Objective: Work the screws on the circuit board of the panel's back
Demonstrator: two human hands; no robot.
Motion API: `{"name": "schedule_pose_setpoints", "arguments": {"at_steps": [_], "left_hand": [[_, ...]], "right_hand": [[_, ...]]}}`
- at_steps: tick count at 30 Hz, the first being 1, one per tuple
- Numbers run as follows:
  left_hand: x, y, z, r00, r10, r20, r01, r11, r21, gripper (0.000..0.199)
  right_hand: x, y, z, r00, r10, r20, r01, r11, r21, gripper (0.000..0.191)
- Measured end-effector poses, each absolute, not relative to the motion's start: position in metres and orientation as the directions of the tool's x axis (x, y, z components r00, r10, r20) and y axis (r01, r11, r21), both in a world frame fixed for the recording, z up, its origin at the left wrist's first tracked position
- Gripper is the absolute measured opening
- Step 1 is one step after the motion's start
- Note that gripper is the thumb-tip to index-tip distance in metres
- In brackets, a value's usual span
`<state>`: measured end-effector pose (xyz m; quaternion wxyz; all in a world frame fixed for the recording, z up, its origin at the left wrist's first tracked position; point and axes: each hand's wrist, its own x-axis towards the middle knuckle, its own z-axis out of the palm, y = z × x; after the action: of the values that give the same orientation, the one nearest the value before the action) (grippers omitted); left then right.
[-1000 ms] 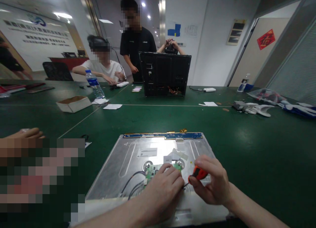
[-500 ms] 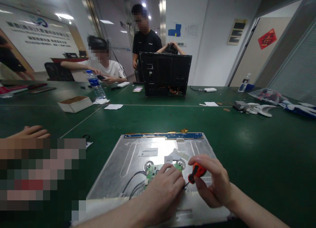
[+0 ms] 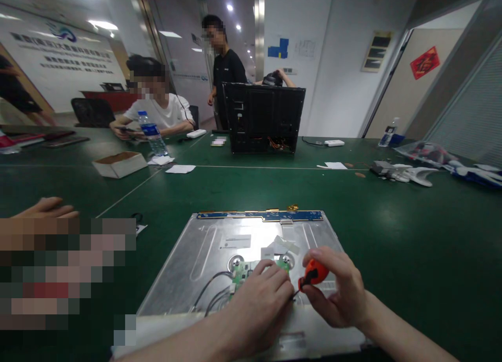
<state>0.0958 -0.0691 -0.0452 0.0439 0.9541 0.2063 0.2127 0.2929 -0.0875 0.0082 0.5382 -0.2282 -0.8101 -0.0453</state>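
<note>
A silver metal display panel [image 3: 204, 252] lies back side up in front of me, with a blue circuit strip [image 3: 235, 215] along its far edge. On its near middle sits a green circuit board [image 3: 245, 269], partly covered by my left hand [image 3: 262, 294]. That hand's fingers are curled together over the board; what they hold, if anything, is hidden. My right hand [image 3: 339, 291] grips a short red-and-black screwdriver [image 3: 317, 271] by its handle between thumb and fingers. Its thin shaft slants down left toward my left fingertips, which hide the tip. Dark cables [image 3: 214, 289] run off the board's left side.
Across the green table [image 3: 243, 189] stands a black monitor housing [image 3: 262, 119]. A white open box [image 3: 120, 165] and a water bottle [image 3: 153, 137] are at left. Another person's hand [image 3: 49, 207] rests nearby at left. White and grey parts [image 3: 403, 171] lie at right.
The screwdriver handle has turned in my right fingers, and the thumb has shifted slightly left. My left hand stays in place. Across the table, the seated person has lowered an arm.
</note>
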Motion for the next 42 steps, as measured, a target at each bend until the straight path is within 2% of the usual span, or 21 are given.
{"name": "schedule_pose_setpoints", "arguments": {"at_steps": [6,15,22,28,34,42], "left_hand": [[0.0955,-0.0702,-0.0408,0.826,0.420,0.375,0.389,-0.907,0.160,0.013],[0.0964,-0.0699,-0.0454,0.813,0.423,0.400,0.384,-0.906,0.178,0.014],[0.0961,-0.0714,-0.0382,0.822,0.422,0.383,0.379,-0.906,0.187,0.012],[0.0975,-0.0736,-0.0413,0.803,0.440,0.402,0.395,-0.898,0.195,0.012],[0.0969,-0.0709,-0.0429,0.814,0.422,0.399,0.378,-0.907,0.188,0.017],[0.0962,-0.0720,-0.0394,0.814,0.429,0.392,0.379,-0.903,0.202,0.017]], "right_hand": [[0.2934,-0.0877,0.0109,-0.330,0.334,0.883,0.419,0.890,-0.180,0.057],[0.2916,-0.0877,0.0102,-0.318,0.315,0.894,0.440,0.884,-0.155,0.047],[0.2936,-0.0889,0.0126,-0.348,0.335,0.876,0.395,0.899,-0.187,0.054],[0.2902,-0.0872,0.0105,-0.287,0.300,0.910,0.433,0.888,-0.157,0.049],[0.2902,-0.0887,0.0126,-0.319,0.316,0.893,0.472,0.871,-0.139,0.046],[0.2916,-0.0902,0.0145,-0.338,0.335,0.880,0.448,0.879,-0.163,0.061]]}}
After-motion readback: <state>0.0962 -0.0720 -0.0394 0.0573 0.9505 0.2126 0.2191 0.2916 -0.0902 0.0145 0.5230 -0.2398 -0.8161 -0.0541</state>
